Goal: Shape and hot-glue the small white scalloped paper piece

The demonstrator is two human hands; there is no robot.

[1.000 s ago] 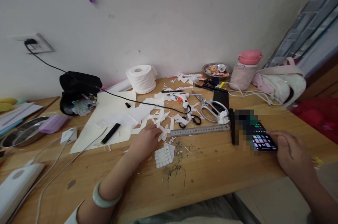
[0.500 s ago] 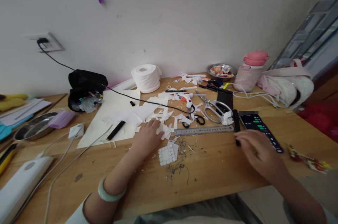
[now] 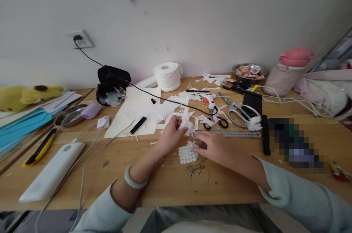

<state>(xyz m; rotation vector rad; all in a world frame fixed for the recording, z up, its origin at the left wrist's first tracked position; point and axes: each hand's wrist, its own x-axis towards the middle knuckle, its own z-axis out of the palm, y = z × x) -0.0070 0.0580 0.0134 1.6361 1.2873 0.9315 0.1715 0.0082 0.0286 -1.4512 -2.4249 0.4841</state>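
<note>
My left hand is closed on a crumpled white paper scrap in the middle of the desk. Close beside it, my right hand has its fingers curled together, thumb over the edge of a small white square covered in rounded, outlined pieces. Whatever lies between the right fingertips is hidden. Part of a steel ruler shows behind the right hand. Large scissors lie beyond the ruler, near black-handled scissors and a white glue gun among paper scraps.
A toilet roll stands by the wall, beside a white sheet. A black cable crosses the desk. A power bank and yellow cutter lie left. A bowl and pink bottle stand right.
My right hand has moved left from beside the phone to the small white square. My left hand's fingers have closed on a paper scrap. The view has shifted left.
</note>
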